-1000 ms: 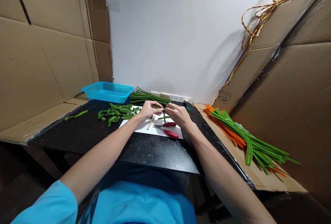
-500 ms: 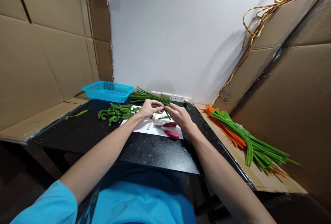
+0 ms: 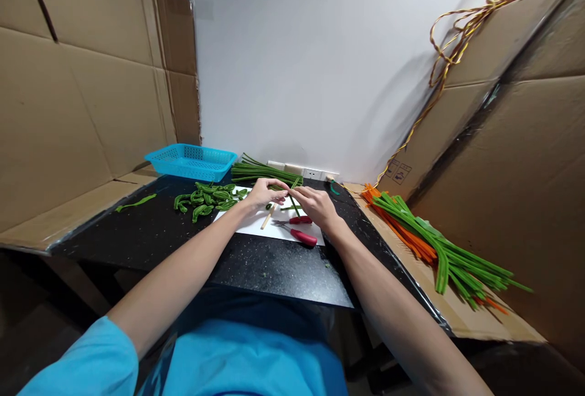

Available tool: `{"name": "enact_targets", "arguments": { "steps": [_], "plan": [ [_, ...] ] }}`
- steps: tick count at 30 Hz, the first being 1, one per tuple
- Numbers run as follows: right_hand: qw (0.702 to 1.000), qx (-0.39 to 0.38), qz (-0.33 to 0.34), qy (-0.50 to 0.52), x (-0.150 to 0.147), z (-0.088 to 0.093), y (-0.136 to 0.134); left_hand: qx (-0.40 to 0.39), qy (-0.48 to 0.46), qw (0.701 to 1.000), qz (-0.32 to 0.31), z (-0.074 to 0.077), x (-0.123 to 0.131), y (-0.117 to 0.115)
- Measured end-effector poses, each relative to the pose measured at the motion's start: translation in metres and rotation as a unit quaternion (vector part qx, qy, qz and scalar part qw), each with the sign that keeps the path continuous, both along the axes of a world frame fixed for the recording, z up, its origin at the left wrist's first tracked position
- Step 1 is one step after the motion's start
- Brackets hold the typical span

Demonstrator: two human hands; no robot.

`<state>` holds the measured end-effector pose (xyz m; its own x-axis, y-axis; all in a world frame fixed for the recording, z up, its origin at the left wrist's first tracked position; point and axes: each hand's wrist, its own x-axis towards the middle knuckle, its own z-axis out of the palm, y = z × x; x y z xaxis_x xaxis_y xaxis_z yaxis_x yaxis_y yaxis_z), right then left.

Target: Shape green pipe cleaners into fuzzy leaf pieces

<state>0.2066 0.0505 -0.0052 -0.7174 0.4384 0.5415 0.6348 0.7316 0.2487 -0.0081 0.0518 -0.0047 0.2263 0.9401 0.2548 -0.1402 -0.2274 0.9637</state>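
My left hand (image 3: 265,194) is closed in a pinch on a dark green pipe cleaner (image 3: 295,202), and my right hand (image 3: 318,206) grips the same stem just to the right. The stem's ends show between the hands; its middle is hidden by my fingers. Below them lies a sheet of white paper (image 3: 256,229). On the paper are pliers with red handles (image 3: 303,237), their jaws apart, and a thin wooden stick (image 3: 267,219). Left of my left hand sits a pile of bent dark green pipe cleaners (image 3: 203,198). A bundle of straight dark green pipe cleaners (image 3: 260,170) lies behind.
A blue plastic basket (image 3: 189,167) stands at the back left. Light green pipe cleaners (image 3: 448,250) and orange ones (image 3: 406,237) lie on cardboard at right. Cardboard walls (image 3: 91,91) flank the black table (image 3: 274,268). A power strip (image 3: 313,173) sits by the wall.
My right hand's fingers have straightened and shifted slightly over the pipe cleaner. One stem end now points up between the hands. The pliers and piles have stayed put.
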Motion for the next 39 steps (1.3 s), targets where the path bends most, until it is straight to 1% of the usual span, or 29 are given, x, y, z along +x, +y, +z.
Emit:
{"name": "enact_targets", "arguments": {
  "steps": [6, 10, 14, 18, 21, 24, 28, 31, 33, 34, 36, 39],
  "plan": [
    [1.0, -0.008, -0.001, -0.001, -0.002, 0.0, -0.001, -0.017, -0.01, 1.0, 0.02, -0.001, -0.001, -0.001],
    [1.0, -0.025, -0.004, 0.019, -0.004, -0.001, 0.0, -0.005, -0.01, 0.999, 0.032, -0.002, 0.0, -0.001],
    [0.996, -0.051, -0.011, 0.073, -0.006, -0.002, -0.001, 0.03, -0.006, 0.999, 0.044, -0.001, 0.003, -0.002],
    [0.982, -0.088, -0.015, 0.165, -0.012, -0.003, -0.004, 0.076, 0.0, 0.995, 0.064, 0.001, 0.008, -0.003],
    [0.963, -0.126, -0.005, 0.239, -0.017, -0.001, -0.006, 0.12, 0.011, 0.989, 0.082, 0.004, 0.012, -0.005],
    [0.934, -0.183, 0.008, 0.307, -0.022, 0.002, -0.006, 0.168, 0.025, 0.981, 0.094, 0.007, 0.014, -0.01],
    [0.877, -0.308, 0.028, 0.368, -0.025, 0.006, -0.004, 0.218, 0.038, 0.97, 0.097, 0.012, 0.014, -0.017],
    [0.831, -0.402, 0.044, 0.383, -0.023, 0.01, -0.002, 0.24, 0.048, 0.965, 0.097, 0.014, 0.016, -0.021],
    [0.806, -0.449, 0.054, 0.382, -0.02, 0.014, -0.002, 0.257, 0.062, 0.959, 0.105, 0.014, 0.017, -0.024],
    [0.796, -0.467, 0.058, 0.381, -0.019, 0.015, -0.001, 0.262, 0.067, 0.957, 0.107, 0.013, 0.018, -0.024],
    [0.783, -0.486, 0.062, 0.382, -0.017, 0.018, -0.001, 0.243, 0.054, 0.963, 0.104, 0.011, 0.02, -0.023],
    [0.786, -0.471, 0.061, 0.396, -0.019, 0.016, -0.002, 0.176, -0.004, 0.979, 0.099, 0.007, 0.021, -0.017]
  ]
}}
